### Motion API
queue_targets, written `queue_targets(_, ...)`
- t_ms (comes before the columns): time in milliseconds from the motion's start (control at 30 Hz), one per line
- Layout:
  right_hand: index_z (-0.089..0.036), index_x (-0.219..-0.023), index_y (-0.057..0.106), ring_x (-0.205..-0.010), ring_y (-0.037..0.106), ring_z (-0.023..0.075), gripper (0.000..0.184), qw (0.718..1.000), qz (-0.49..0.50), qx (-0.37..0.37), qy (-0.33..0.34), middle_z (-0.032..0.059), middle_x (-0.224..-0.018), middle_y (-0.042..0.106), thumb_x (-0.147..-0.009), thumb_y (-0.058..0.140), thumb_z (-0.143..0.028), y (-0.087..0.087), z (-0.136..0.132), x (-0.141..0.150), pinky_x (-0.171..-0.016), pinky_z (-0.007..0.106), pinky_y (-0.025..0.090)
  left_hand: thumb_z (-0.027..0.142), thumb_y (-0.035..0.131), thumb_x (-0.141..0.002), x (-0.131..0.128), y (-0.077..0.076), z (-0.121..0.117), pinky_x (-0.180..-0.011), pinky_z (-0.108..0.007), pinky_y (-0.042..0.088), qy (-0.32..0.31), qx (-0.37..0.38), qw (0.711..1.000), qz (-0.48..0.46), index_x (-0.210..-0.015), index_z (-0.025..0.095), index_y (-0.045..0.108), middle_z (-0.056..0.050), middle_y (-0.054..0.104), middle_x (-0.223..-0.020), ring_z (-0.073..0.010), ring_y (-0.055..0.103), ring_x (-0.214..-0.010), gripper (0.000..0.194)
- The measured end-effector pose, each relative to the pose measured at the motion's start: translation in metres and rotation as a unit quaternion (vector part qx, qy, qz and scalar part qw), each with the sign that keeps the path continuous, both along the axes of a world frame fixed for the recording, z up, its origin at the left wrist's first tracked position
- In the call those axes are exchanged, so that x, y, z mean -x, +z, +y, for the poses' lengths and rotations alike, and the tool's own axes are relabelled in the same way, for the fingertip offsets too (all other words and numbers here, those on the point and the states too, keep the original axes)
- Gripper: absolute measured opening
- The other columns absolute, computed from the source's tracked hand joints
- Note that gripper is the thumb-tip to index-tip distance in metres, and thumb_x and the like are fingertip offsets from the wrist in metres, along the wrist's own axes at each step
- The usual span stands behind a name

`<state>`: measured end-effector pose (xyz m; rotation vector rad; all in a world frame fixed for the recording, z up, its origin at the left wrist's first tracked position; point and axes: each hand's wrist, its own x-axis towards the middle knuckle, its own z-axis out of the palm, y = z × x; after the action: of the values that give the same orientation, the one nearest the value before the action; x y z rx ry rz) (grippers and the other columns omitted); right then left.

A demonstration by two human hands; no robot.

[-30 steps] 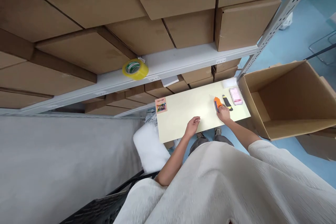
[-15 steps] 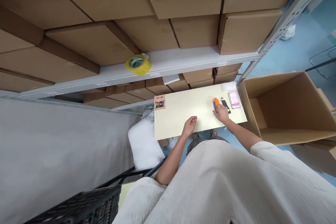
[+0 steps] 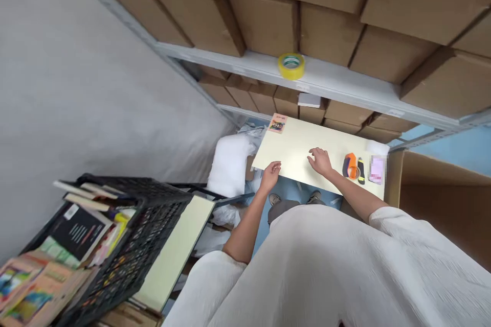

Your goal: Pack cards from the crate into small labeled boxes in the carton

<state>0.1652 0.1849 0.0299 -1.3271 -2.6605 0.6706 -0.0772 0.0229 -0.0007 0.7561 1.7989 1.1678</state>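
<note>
My right hand [image 3: 320, 161] is over the cream tabletop [image 3: 299, 138], its fingers spread and nothing in them. To its right lies an orange tape dispenser [image 3: 350, 165], with a black and yellow box cutter [image 3: 361, 171] beside it. My left hand [image 3: 270, 176] is at the table's front edge, fingers loosely bent and a little apart, with nothing visible in them. On the far left corner of the table lies a small book [image 3: 278, 123] with a colourful cover. A pink, blurred-out item [image 3: 377, 169] lies at the right end.
Cardboard boxes [image 3: 264, 18] fill the shelves ahead, where a yellow tape roll [image 3: 291, 66] sits on the ledge. A black crate [image 3: 126, 245] of books stands at lower left. White foam wrap [image 3: 229, 163] is left of the table; a large open carton [image 3: 441, 204] stands right.
My right hand has let go of the tape dispenser and moved left over the table. The view has turned left, bringing the crate of books into sight.
</note>
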Motion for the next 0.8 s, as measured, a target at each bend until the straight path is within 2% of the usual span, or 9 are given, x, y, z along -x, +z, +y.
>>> queue_targets(200, -0.019, -0.125, 0.071, -0.116, 0.064, 0.0337, 0.027, 0.998, 0.012, -0.005, 0.061, 0.0165, -0.122, 0.073, -0.108, 0.054, -0.031, -0.015, -0.025, 0.089, -0.101, 0.044, 0.044, 0.027, 0.07, -0.093, 0.06, -0.007, -0.058, -0.115, -0.047, 0.057, 0.079, 0.004, 0.997, -0.024, -0.119, 0.019, 0.073, -0.013, 0.08, -0.121, -0.0256, 0.077, -0.119, 0.028)
queue_targets(300, -0.019, -0.125, 0.072, -0.116, 0.064, 0.0332, 0.027, 0.996, 0.009, 0.002, 0.089, 0.0164, -0.124, 0.073, -0.107, 0.054, -0.031, -0.021, -0.046, 0.136, -0.101, 0.044, 0.045, 0.023, 0.071, -0.093, 0.09, -0.009, -0.085, -0.111, -0.044, 0.059, 0.095, 0.02, 0.995, -0.026, -0.127, 0.02, 0.072, -0.013, 0.079, -0.123, -0.0241, 0.077, -0.115, 0.035)
queue_targets(467, -0.019, -0.122, 0.075, -0.109, 0.065, 0.0311, 0.027, 0.991, 0.007, 0.016, 0.129, 0.016, -0.124, 0.073, -0.107, 0.054, -0.028, -0.026, -0.075, 0.208, -0.099, 0.043, 0.046, 0.017, 0.067, -0.092, 0.13, -0.01, -0.125, -0.108, -0.044, 0.06, 0.119, 0.038, 0.992, -0.027, -0.127, 0.019, 0.073, -0.015, 0.078, -0.129, -0.0248, 0.078, -0.113, 0.035)
queue_targets(633, -0.02, -0.12, 0.076, -0.111, 0.065, 0.0311, 0.027, 0.983, 0.012, 0.014, 0.185, 0.0147, -0.122, 0.074, -0.105, 0.054, -0.028, -0.034, -0.083, 0.264, -0.098, 0.042, 0.048, 0.018, 0.067, -0.094, 0.155, -0.018, -0.15, -0.104, -0.042, 0.061, 0.17, 0.061, 0.983, -0.023, -0.137, 0.021, 0.068, -0.013, 0.078, -0.132, -0.0213, 0.078, -0.104, 0.043)
queue_targets(800, -0.019, -0.12, 0.076, -0.106, 0.065, 0.0305, 0.028, 0.971, 0.013, 0.021, 0.237, 0.0147, -0.121, 0.074, -0.104, 0.054, -0.027, -0.05, -0.073, 0.312, -0.098, 0.041, 0.049, 0.023, 0.068, -0.095, 0.174, -0.033, -0.156, -0.104, -0.044, 0.062, 0.201, 0.068, 0.977, -0.034, -0.138, 0.021, 0.068, -0.014, 0.077, -0.136, -0.0238, 0.077, -0.108, 0.043)
